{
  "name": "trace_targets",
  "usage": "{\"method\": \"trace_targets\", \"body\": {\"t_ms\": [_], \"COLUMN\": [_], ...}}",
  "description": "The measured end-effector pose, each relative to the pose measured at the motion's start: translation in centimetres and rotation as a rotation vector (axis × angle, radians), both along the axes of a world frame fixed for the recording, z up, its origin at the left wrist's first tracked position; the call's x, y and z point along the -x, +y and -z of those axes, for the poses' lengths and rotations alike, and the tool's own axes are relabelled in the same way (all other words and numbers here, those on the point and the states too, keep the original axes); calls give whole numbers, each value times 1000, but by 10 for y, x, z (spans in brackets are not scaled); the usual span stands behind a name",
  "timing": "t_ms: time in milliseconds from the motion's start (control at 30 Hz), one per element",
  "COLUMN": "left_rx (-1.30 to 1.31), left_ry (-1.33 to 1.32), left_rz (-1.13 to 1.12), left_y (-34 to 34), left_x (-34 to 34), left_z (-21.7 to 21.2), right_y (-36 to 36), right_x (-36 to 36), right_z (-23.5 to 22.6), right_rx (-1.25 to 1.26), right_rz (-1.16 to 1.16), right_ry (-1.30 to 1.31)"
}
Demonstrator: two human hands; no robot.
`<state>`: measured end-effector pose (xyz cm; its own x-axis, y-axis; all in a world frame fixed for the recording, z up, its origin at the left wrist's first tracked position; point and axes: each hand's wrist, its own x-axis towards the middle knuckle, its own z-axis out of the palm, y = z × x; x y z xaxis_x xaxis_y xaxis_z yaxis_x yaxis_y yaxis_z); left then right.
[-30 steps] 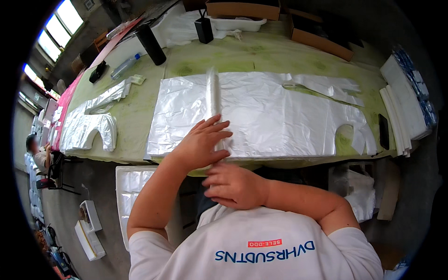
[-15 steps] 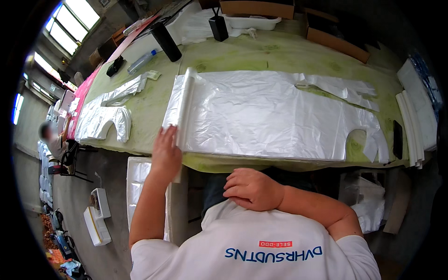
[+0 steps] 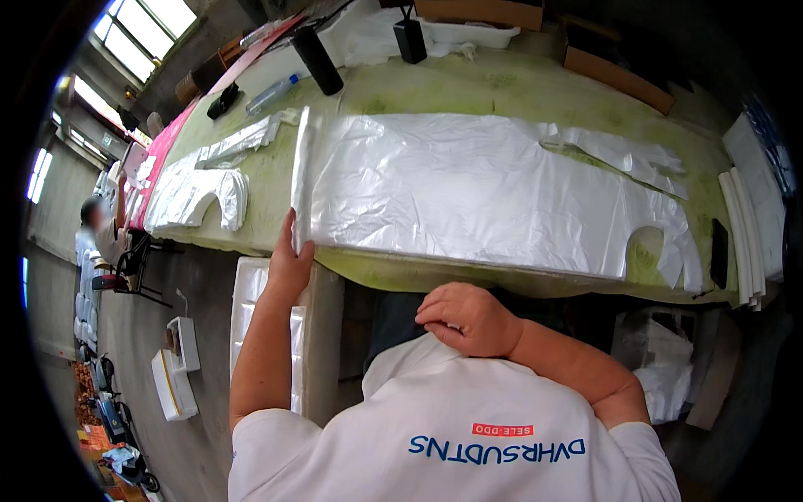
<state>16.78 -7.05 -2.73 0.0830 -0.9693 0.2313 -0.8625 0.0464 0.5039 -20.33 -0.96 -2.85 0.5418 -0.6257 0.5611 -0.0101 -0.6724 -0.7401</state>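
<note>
Your left hand (image 3: 289,255) pinches folded left edge of translucent white plastic sheet stack (image 3: 485,197), flat on green bench (image 3: 468,88). Right hand (image 3: 465,318) loosely curled, empty, near torso. Risk: one-sided pull skews slippery layers.

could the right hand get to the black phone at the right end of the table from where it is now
Probably yes. The right hand rests against the shirt below the table edge, holding nothing; the black phone lies near that edge, with nothing between them.
</note>
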Motion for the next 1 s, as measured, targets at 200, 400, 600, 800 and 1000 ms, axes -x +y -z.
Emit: {"method": "trace_targets", "body": {"t_ms": [200, 400, 600, 800, 1000], "left_rx": [-146, -382, -510, -515, -450], "left_ry": [1267, 1526, 1516, 1481, 1366], "left_rz": [29, 141, 183, 258, 216], "left_y": [52, 80, 96, 116, 121], "left_x": [107, 185, 190, 179, 179], "left_z": [-19, 8, 12, 23, 25], "right_y": [6, -4, -5, -12, -7], "right_x": [-3, -2, -1, -18, -22], "right_z": [10, 11, 6, 15, 17], "right_rx": [-538, -1174, -1435, -1521, -1486], "right_rz": [88, -67, -38, 19, 183], "right_ry": [-65, -205, -466, -481, -380]}}
